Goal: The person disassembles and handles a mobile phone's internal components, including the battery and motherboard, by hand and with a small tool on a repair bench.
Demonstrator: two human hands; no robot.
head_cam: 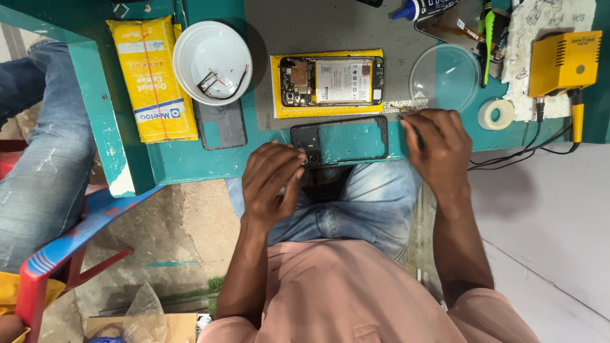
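The phone's black frame is already off the opened phone, lying just beyond it. Left hand fingers pinch the frame's corner; right hand fingers grip a thin tool.

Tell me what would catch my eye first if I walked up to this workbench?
Probably the opened phone, its insides bare, lying on a yellow pad at the middle of the grey mat. Just below it, the left hand pinches the corner of a black phone frame at the bench edge, while the right hand holds a thin tool. A yellow packet lies far left.
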